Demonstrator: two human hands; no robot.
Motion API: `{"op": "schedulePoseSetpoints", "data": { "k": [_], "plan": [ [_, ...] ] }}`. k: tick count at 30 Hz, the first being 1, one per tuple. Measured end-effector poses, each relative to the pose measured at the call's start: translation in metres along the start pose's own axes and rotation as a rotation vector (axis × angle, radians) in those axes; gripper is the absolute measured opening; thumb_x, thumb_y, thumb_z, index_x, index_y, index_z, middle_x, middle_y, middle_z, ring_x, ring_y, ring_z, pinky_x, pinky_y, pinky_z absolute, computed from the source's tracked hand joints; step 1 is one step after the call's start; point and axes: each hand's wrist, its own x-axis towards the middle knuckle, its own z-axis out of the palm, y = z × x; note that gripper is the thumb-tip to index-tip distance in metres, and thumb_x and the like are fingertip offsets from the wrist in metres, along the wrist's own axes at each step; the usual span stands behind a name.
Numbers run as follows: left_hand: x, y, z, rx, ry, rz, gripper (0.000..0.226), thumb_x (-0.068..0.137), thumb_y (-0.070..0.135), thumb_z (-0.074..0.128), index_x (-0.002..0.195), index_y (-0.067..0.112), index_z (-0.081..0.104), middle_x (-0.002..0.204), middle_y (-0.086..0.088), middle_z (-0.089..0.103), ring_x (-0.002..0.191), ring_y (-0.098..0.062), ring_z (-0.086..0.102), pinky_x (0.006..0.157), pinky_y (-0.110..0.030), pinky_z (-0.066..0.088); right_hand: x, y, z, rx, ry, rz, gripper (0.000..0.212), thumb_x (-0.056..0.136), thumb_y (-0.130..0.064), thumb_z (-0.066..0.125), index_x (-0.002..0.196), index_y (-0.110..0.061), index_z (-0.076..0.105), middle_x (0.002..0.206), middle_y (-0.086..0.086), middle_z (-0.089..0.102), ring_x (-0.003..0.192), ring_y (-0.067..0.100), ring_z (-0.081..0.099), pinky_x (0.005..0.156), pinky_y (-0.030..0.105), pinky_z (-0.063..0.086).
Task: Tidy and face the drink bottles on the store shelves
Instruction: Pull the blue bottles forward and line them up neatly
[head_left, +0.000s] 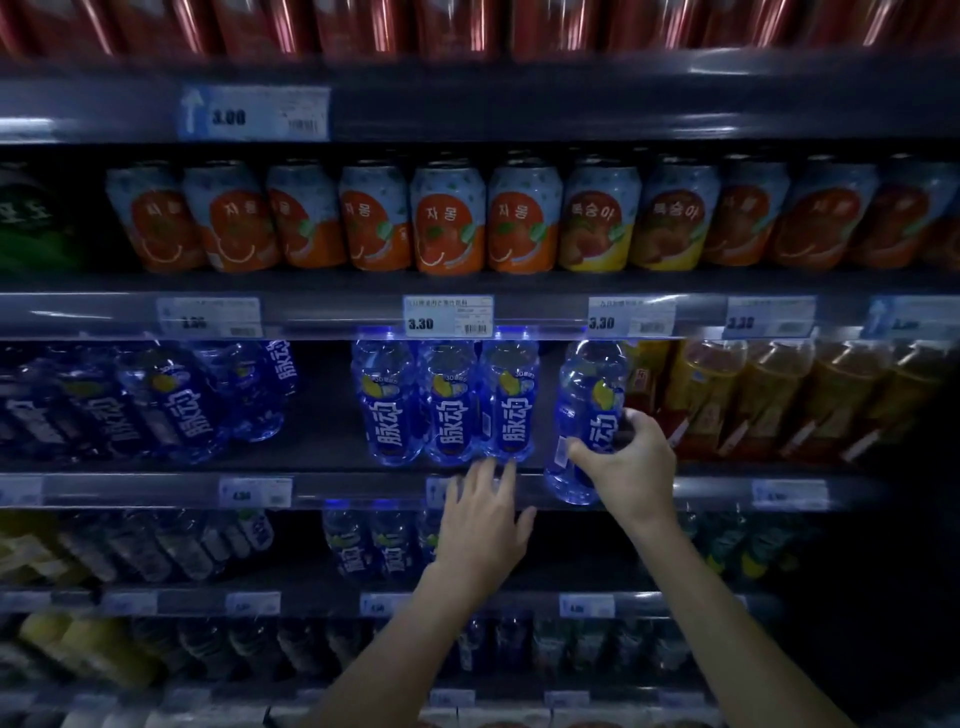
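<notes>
My right hand grips a blue drink bottle low on its body; the bottle tilts slightly and its base hangs over the front edge of the middle shelf. To its left, three matching blue bottles stand upright in a row, labels facing out. My left hand is open, fingers spread, with its fingertips touching the shelf edge just under the rightmost of those three. More blue bottles stand at the left of the same shelf, leaning and blurred.
Amber drink bottles crowd the shelf right of the held bottle. Orange and yellow cans line the shelf above, red cans the top one. A gap lies between the two blue groups. Lower shelves hold dim bottles.
</notes>
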Motion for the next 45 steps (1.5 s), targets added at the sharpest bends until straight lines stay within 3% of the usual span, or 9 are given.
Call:
{"op": "schedulePoseSetpoints", "data": {
  "k": [5, 9, 16, 22, 29, 38, 42, 45],
  "plan": [
    [0.002, -0.004, 0.000, 0.024, -0.005, -0.001, 0.062, 0.096, 0.049, 0.040, 0.147, 0.016, 0.025, 0.149, -0.006, 0.031, 0.139, -0.024, 0.025, 0.114, -0.044, 0.021, 0.023, -0.009, 0.001, 0.006, -0.075, 0.029, 0.068, 0.064, -0.034, 0.085, 0.120, -0.008, 0.056, 0.106, 0.007, 0.066, 0.087, 0.018, 0.067, 0.076, 0.037, 0.058],
    [0.003, -0.007, -0.002, 0.026, 0.017, 0.014, 0.060, 0.096, 0.047, 0.042, 0.146, 0.017, 0.027, 0.148, -0.004, 0.034, 0.137, -0.023, 0.029, 0.114, -0.043, 0.021, 0.034, -0.011, 0.007, 0.020, -0.080, -0.002, 0.071, 0.064, -0.033, 0.085, 0.123, -0.010, 0.053, 0.113, 0.006, 0.062, 0.099, 0.022, 0.063, 0.085, 0.041, 0.055],
    [0.007, -0.006, -0.005, 0.010, 0.036, 0.005, 0.055, 0.095, 0.043, 0.045, 0.139, 0.011, 0.039, 0.141, -0.009, 0.041, 0.133, -0.027, 0.036, 0.112, -0.042, 0.025, 0.036, 0.002, 0.025, 0.068, -0.025, -0.052, 0.063, 0.062, -0.033, 0.087, 0.112, -0.022, 0.050, 0.112, 0.002, 0.057, 0.100, 0.019, 0.060, 0.086, 0.043, 0.054],
    [0.006, -0.010, -0.003, 0.007, 0.057, -0.014, 0.056, 0.096, 0.043, 0.044, 0.140, 0.011, 0.036, 0.143, -0.007, 0.039, 0.134, -0.025, 0.032, 0.113, -0.039, 0.024, 0.039, 0.010, 0.032, 0.074, 0.022, -0.086, 0.063, 0.065, -0.035, 0.085, 0.115, -0.023, 0.048, 0.111, -0.002, 0.054, 0.099, 0.016, 0.058, 0.087, 0.037, 0.053],
    [0.004, -0.014, -0.005, 0.038, 0.033, -0.020, 0.056, 0.095, 0.045, 0.042, 0.140, 0.011, 0.037, 0.144, -0.006, 0.036, 0.135, -0.023, 0.031, 0.112, -0.040, 0.025, 0.035, 0.013, 0.038, 0.058, 0.053, -0.083, 0.070, 0.067, -0.026, 0.086, 0.124, -0.010, 0.049, 0.118, -0.001, 0.051, 0.104, 0.013, 0.053, 0.093, 0.030, 0.047],
    [0.006, -0.016, -0.006, 0.044, 0.004, -0.013, 0.055, 0.095, 0.045, 0.042, 0.139, 0.012, 0.038, 0.142, -0.005, 0.036, 0.133, -0.023, 0.033, 0.112, -0.042, 0.025, 0.032, 0.017, 0.038, 0.019, 0.033, -0.090, 0.072, 0.066, -0.033, 0.085, 0.124, -0.013, 0.049, 0.115, -0.007, 0.047, 0.102, 0.011, 0.052, 0.086, 0.023, 0.044],
    [0.005, -0.016, -0.007, 0.023, -0.003, -0.021, 0.056, 0.096, 0.045, 0.041, 0.140, 0.012, 0.036, 0.144, -0.005, 0.034, 0.135, -0.023, 0.030, 0.112, -0.042, 0.024, 0.031, 0.017, 0.038, 0.019, 0.020, -0.086, 0.071, 0.067, -0.038, 0.083, 0.124, -0.016, 0.047, 0.115, -0.009, 0.045, 0.102, 0.007, 0.049, 0.077, 0.007, 0.036],
    [0.005, -0.015, -0.008, 0.014, -0.018, -0.029, 0.056, 0.096, 0.045, 0.041, 0.141, 0.012, 0.035, 0.145, -0.005, 0.033, 0.135, -0.023, 0.029, 0.112, -0.044, 0.025, 0.028, 0.019, 0.036, 0.016, 0.007, -0.084, 0.074, 0.068, -0.042, 0.082, 0.127, -0.016, 0.046, 0.118, -0.010, 0.044, 0.105, 0.005, 0.047, 0.083, 0.014, 0.037]
  ]
}}
